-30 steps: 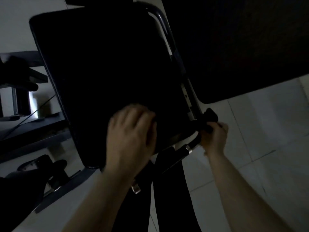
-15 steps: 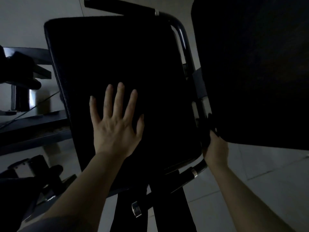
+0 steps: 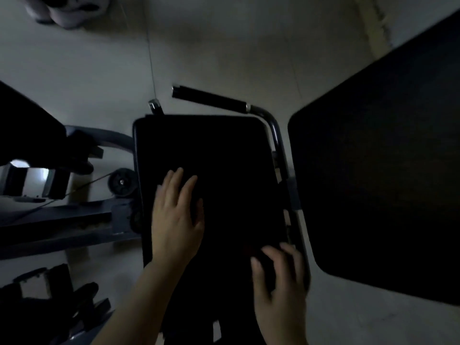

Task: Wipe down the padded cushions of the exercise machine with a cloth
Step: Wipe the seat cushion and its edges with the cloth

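A black padded cushion of the exercise machine fills the middle of the dim view, tilted away from me. My left hand lies flat on its left half, palm down, fingers together and pointing up. Near the cushion's lower right corner, my right hand rests with fingers spread and slightly curled; it is blurred. A second, larger black pad stands to the right. No cloth can be made out in the dark.
A black handle bar and a curved metal tube run along the cushion's top and right side. A pulley wheel with a cable and dark frame beams sit to the left. A pale tiled floor lies beyond.
My right hand has left the knob on the frame and come onto the cushion's lower right. My left hand stays flat on the cushion. The view has tilted down and pulled back.
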Available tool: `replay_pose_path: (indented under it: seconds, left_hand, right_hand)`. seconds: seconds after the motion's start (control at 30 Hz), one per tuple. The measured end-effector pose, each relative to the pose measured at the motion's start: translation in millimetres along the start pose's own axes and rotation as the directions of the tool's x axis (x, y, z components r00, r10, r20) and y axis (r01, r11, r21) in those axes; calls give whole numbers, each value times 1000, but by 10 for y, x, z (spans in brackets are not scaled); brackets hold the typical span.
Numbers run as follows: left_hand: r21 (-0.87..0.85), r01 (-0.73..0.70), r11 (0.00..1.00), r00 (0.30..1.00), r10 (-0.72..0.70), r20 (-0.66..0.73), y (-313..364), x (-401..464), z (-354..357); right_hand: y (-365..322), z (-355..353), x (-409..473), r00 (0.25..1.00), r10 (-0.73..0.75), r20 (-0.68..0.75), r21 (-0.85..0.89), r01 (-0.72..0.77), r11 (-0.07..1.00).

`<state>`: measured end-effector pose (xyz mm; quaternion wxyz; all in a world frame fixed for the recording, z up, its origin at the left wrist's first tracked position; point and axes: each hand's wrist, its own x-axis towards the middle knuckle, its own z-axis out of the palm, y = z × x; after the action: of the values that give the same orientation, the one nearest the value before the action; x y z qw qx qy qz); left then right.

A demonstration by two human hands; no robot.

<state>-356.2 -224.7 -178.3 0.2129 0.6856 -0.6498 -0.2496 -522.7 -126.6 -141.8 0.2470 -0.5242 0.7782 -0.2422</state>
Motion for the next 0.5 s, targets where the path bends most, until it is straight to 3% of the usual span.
replay_pose_path:
  seconds: [0.1, 0.2, 0.3, 0.43, 0.5]
  left_hand:
    - [96, 181, 979, 972, -163, -170, -160, 756, -155]
    - [212, 327, 921, 944, -311, -107, -234, 1297, -157]
    - [338, 375, 863, 926, -362, -104, -298, 1420, -29]
    - [363, 396, 843, 918, -375, -128, -281, 1451, -23]
    - [383, 403, 831, 913, -392, -110, -286, 1453, -21]
  right_hand:
    - [-392, 402, 860, 988, -155, -5, 39, 155, 987]
    - [-639, 658, 1664, 950, -298, -97, 27, 302, 953]
    - [-835, 860, 2378, 909, -398, -120, 14, 402, 915]
    - [-1150, 1215, 3095, 872, -460, 168, 35, 461, 887]
    - [-1295, 1467, 3363, 779, -478, 405, 7, 520, 854]
